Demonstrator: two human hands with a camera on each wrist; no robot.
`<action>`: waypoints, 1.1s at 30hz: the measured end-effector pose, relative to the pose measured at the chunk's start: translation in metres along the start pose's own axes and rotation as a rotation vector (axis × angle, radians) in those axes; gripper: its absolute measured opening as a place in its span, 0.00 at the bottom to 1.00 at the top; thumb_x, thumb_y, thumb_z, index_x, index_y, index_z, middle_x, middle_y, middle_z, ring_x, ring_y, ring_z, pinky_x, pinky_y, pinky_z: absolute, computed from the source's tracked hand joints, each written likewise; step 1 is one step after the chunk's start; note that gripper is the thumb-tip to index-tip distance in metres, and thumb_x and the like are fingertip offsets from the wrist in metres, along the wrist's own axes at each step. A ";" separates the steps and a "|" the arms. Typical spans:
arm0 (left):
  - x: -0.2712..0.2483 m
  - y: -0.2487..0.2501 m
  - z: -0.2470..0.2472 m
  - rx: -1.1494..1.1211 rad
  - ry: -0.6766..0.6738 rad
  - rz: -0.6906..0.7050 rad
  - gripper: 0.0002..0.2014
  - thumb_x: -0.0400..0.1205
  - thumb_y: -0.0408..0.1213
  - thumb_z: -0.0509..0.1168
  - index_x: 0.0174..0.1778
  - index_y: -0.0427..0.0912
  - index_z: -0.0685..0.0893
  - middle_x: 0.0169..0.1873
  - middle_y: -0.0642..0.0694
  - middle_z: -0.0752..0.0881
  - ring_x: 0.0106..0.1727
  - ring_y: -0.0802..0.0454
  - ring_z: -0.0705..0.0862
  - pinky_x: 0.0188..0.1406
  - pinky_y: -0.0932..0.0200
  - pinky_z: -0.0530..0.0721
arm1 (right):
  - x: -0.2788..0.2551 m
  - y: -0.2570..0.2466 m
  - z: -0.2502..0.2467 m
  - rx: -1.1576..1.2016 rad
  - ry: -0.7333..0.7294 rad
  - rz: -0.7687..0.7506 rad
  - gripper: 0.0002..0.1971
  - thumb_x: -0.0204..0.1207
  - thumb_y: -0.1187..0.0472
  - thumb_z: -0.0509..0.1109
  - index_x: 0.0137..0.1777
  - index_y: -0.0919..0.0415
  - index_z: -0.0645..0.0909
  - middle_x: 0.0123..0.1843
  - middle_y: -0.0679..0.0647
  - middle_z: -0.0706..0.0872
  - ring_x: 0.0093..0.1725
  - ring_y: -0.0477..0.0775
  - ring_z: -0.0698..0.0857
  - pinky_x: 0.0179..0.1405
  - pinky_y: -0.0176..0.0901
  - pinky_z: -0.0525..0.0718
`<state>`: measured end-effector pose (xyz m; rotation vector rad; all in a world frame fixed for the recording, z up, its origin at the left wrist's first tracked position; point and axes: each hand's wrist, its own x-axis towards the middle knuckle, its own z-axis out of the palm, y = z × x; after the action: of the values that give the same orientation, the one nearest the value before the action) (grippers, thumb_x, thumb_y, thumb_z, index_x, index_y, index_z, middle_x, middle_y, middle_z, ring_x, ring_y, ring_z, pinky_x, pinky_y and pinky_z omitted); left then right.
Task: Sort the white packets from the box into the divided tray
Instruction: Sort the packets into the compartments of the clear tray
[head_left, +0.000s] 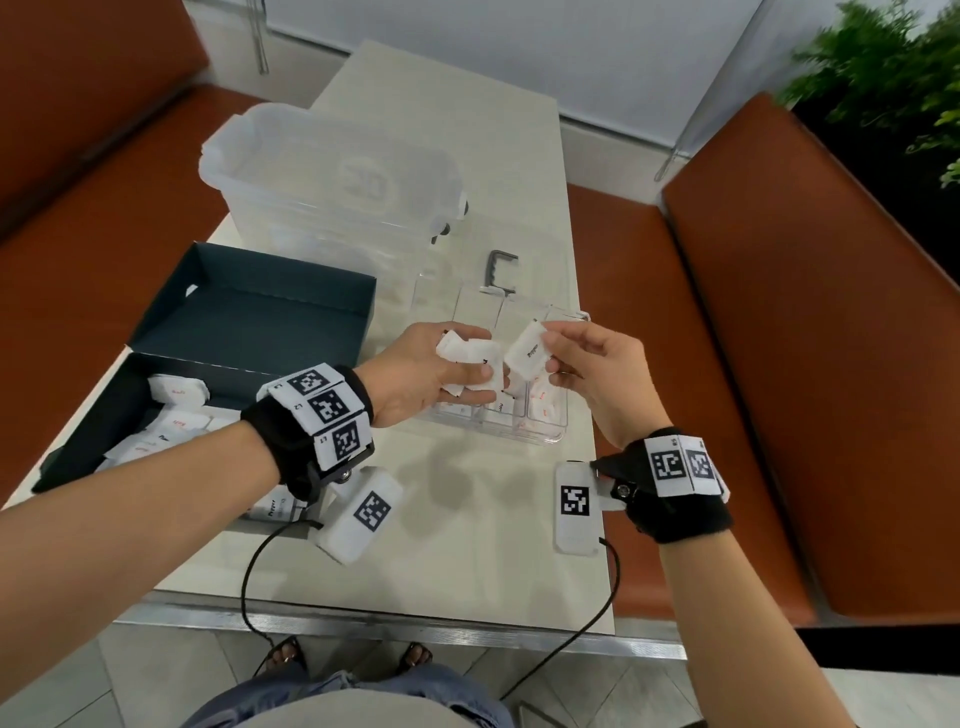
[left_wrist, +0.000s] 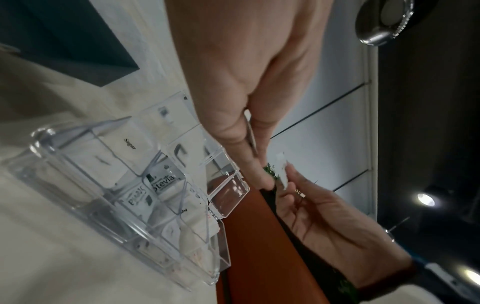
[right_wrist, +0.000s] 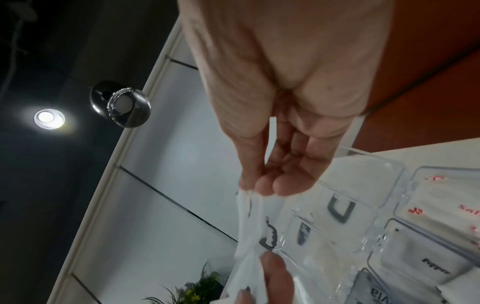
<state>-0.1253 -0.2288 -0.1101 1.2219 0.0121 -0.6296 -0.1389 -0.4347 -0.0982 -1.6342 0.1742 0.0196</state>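
Observation:
My left hand (head_left: 478, 358) grips a bunch of white packets (head_left: 462, 348) just above the clear divided tray (head_left: 540, 439). My right hand (head_left: 551, 353) pinches one white packet (head_left: 525, 354) printed "Pepper" by its upper edge, close beside the bunch. In the right wrist view that packet (right_wrist: 249, 226) hangs from my fingertips (right_wrist: 265, 185) over the tray (right_wrist: 369, 205). In the left wrist view the tray's (left_wrist: 52, 148) compartments hold packets marked Sugar and Stevia. The dark box (head_left: 83, 447) at left holds more packets (head_left: 176, 392).
A big translucent plastic tub (head_left: 332, 176) stands behind the box's raised lid (head_left: 260, 312). A grey clamp (head_left: 501, 270) lies beyond the tray. Orange benches (head_left: 831, 364) flank the table on both sides. Cables hang off the table's front edge (head_left: 415, 629).

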 end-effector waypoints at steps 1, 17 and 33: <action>0.000 -0.001 0.000 0.031 0.008 0.016 0.20 0.77 0.19 0.69 0.65 0.32 0.80 0.56 0.34 0.87 0.53 0.43 0.90 0.42 0.56 0.90 | -0.002 -0.001 0.001 -0.038 -0.038 -0.008 0.06 0.75 0.66 0.74 0.51 0.61 0.89 0.37 0.57 0.89 0.33 0.48 0.84 0.36 0.36 0.85; -0.003 -0.004 0.002 0.091 -0.085 0.026 0.10 0.76 0.23 0.72 0.53 0.28 0.84 0.49 0.36 0.88 0.50 0.47 0.90 0.42 0.58 0.89 | -0.010 -0.005 0.022 -0.487 -0.067 -0.158 0.07 0.72 0.60 0.78 0.50 0.55 0.89 0.34 0.58 0.89 0.29 0.45 0.85 0.40 0.39 0.89; -0.002 0.008 -0.022 0.156 0.064 0.115 0.13 0.79 0.24 0.69 0.59 0.31 0.80 0.49 0.33 0.90 0.52 0.42 0.91 0.48 0.55 0.90 | 0.040 0.022 0.017 -0.803 0.067 -0.211 0.06 0.77 0.64 0.72 0.50 0.62 0.89 0.47 0.54 0.91 0.44 0.46 0.85 0.46 0.27 0.77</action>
<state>-0.1157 -0.2069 -0.1104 1.3828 -0.0541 -0.4976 -0.1001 -0.4231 -0.1256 -2.4494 0.0390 -0.1445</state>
